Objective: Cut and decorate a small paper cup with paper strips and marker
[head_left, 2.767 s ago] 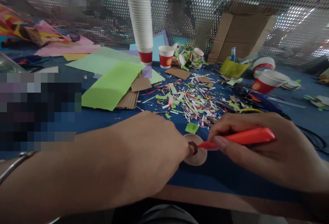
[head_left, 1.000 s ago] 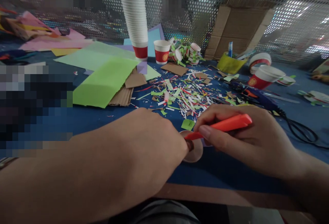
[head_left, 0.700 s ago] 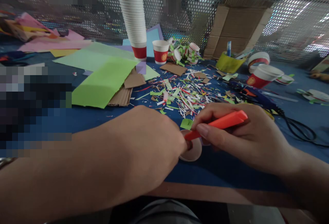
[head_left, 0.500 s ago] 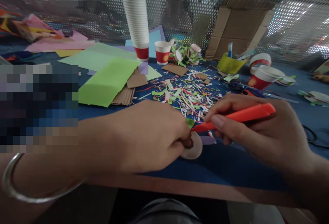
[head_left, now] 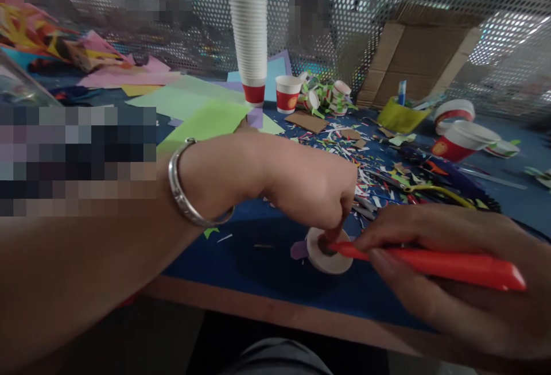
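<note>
A small round white cut-off paper cup base (head_left: 316,260) lies near the table's front edge, with a purple paper tab (head_left: 298,250) sticking out at its left. My left hand (head_left: 310,182) reaches over it from above, fingers bent down and closed inside its rim; the fingertips are partly hidden. Between the thumb and fingers of my right hand (head_left: 447,289) is a red-orange marker (head_left: 456,267), held almost level. Its tip points left into the cup base, right beside my left fingertips. Whether the tip touches the paper, I cannot tell.
Scissors with yellow handles (head_left: 439,189) lie among paper scraps (head_left: 379,191) behind my hands. Further back stand a tall stack of paper cups (head_left: 250,42), a single cup (head_left: 288,93) and a tilted red-and-white cup (head_left: 462,139). Green sheets (head_left: 206,118) lie at the left.
My left hand has turned and now reaches down into the cup base from above. The purple tab, earlier at its right, shows at its left. The right hand with the marker sits lower and further right.
</note>
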Available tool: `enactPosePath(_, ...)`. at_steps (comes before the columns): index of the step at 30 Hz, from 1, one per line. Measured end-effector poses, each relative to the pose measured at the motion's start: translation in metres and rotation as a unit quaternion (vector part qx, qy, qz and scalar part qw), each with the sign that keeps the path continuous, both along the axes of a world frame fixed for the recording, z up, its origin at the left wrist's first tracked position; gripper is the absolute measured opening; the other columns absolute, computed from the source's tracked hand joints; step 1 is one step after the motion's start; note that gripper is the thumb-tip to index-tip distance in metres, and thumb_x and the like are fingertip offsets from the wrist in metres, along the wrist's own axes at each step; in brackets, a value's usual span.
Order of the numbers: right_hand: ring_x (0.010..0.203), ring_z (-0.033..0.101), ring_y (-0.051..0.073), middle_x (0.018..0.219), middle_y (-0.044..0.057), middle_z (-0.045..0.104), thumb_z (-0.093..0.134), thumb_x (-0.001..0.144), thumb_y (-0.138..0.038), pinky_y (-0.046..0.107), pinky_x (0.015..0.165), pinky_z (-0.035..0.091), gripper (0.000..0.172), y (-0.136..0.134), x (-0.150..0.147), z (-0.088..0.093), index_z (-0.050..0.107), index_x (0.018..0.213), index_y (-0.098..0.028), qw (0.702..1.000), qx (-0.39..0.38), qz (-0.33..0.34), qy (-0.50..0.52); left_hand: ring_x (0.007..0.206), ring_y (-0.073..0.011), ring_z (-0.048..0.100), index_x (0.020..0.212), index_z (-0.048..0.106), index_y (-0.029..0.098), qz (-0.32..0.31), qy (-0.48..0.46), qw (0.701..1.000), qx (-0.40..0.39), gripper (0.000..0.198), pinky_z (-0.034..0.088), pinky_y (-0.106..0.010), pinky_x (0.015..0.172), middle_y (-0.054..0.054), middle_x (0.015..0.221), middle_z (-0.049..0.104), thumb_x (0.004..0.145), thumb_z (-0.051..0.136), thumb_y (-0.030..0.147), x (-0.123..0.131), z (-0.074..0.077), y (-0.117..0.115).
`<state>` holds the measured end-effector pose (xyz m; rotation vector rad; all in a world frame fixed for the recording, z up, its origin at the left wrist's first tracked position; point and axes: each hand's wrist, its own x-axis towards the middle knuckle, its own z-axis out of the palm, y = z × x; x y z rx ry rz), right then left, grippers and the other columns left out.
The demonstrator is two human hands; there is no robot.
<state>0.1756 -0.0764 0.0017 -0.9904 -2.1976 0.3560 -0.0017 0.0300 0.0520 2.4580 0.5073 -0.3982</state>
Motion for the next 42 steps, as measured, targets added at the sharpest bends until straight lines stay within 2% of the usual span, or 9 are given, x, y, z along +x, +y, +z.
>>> enactPosePath(4, 0.067, 0.074, 0.009, 0.085, -0.005, 0.081, 0.062, 0.087, -0.016, 0.014, 0.069, 0.060, 0.015, 0.000, -0.001, -0.003, 0.069, 0.096, -0.026, 0.999, 0.009, 0.021, -0.025, 0.053, -0.0119, 0.053, 0.079, 0.080, 0.012, -0.009, -0.017, 1.000, 0.025, 0.022, 0.036, -0.023, 0.052, 0.000, 0.059, 0.067, 0.079, 0.058, 0.007, 0.000, -0.002, 0.000)
enactPosePath(11, 0.060, 0.072, 0.013, 0.078, -0.003, 0.078, 0.062, 0.089, -0.017, 0.021, 0.056, 0.057, 0.011, 0.003, -0.009, -0.002, 0.063, 0.086, -0.028, 0.998, 0.007, 0.020, -0.063, 0.057, -0.0096, 0.054, 0.076, 0.078, 0.013, -0.001, -0.016, 0.999, 0.036, 0.026, 0.039, -0.020, 0.059, 0.003, 0.058, 0.065, 0.081, 0.053, 0.007, -0.006, -0.002, -0.004)
enactPosePath(16, 0.062, 0.071, 0.012, 0.079, -0.003, 0.078, 0.060, 0.088, -0.016, 0.021, 0.063, 0.058, 0.013, 0.001, -0.009, -0.005, 0.065, 0.091, -0.027, 0.998, -0.006, 0.002, -0.059, 0.055, -0.0132, 0.055, 0.068, 0.075, 0.015, -0.007, -0.040, 0.998, 0.045, 0.024, 0.041, -0.025, 0.058, -0.001, 0.062, 0.069, 0.076, 0.053, 0.009, -0.009, -0.001, -0.005)
enactPosePath(20, 0.067, 0.074, 0.012, 0.085, -0.003, 0.080, 0.061, 0.088, -0.016, 0.020, 0.065, 0.058, 0.014, 0.000, -0.007, -0.005, 0.066, 0.094, -0.028, 0.998, -0.010, 0.006, -0.066, 0.051, -0.0132, 0.052, 0.062, 0.071, 0.016, -0.007, -0.033, 0.998, 0.045, 0.021, 0.035, -0.025, 0.049, -0.001, 0.060, 0.067, 0.072, 0.054, 0.008, -0.008, 0.000, -0.004)
enactPosePath(26, 0.069, 0.073, 0.010, 0.085, -0.005, 0.080, 0.061, 0.088, -0.017, 0.016, 0.070, 0.057, 0.014, 0.000, -0.007, -0.005, 0.068, 0.095, -0.027, 0.998, -0.019, 0.002, -0.057, 0.054, -0.0131, 0.053, 0.071, 0.076, 0.017, -0.008, -0.048, 0.998, 0.033, 0.026, 0.036, -0.024, 0.050, 0.000, 0.063, 0.069, 0.073, 0.051, 0.009, -0.009, -0.004, -0.005)
enactPosePath(29, 0.064, 0.071, 0.009, 0.082, -0.006, 0.079, 0.061, 0.089, -0.016, 0.016, 0.066, 0.057, 0.014, -0.001, -0.008, -0.004, 0.068, 0.092, -0.028, 0.998, -0.031, -0.001, -0.054, 0.055, -0.0147, 0.055, 0.080, 0.079, 0.015, -0.002, -0.044, 0.998, 0.049, 0.023, 0.037, -0.026, 0.052, -0.001, 0.062, 0.069, 0.076, 0.056, 0.012, -0.008, -0.004, -0.007)
enactPosePath(34, 0.059, 0.071, 0.012, 0.076, -0.004, 0.078, 0.062, 0.085, -0.016, 0.020, 0.055, 0.055, 0.012, -0.003, -0.009, 0.000, 0.065, 0.085, -0.028, 0.998, -0.039, 0.003, -0.041, 0.049, -0.0109, 0.050, 0.072, 0.076, 0.015, 0.009, -0.044, 0.998, 0.050, 0.018, 0.032, -0.024, 0.048, 0.002, 0.057, 0.066, 0.079, 0.060, 0.012, -0.008, -0.003, -0.010)
enactPosePath(39, 0.058, 0.071, 0.012, 0.077, -0.004, 0.078, 0.060, 0.085, -0.012, 0.020, 0.055, 0.055, 0.017, -0.001, -0.008, 0.001, 0.064, 0.085, -0.029, 0.998, -0.034, 0.011, -0.055, 0.048, -0.0101, 0.048, 0.072, 0.077, 0.013, 0.011, -0.058, 0.997, 0.051, 0.019, 0.032, -0.024, 0.050, 0.001, 0.057, 0.065, 0.080, 0.061, 0.011, -0.011, -0.004, -0.012)
enactPosePath(42, 0.057, 0.071, 0.014, 0.077, -0.003, 0.078, 0.060, 0.085, -0.013, 0.022, 0.053, 0.056, 0.017, 0.000, -0.007, 0.001, 0.064, 0.087, -0.030, 0.998, -0.027, 0.013, -0.054, 0.052, -0.0128, 0.052, 0.074, 0.080, 0.016, 0.017, -0.036, 0.998, 0.038, 0.020, 0.036, -0.026, 0.054, 0.000, 0.058, 0.067, 0.083, 0.062, 0.016, -0.011, -0.005, -0.012)
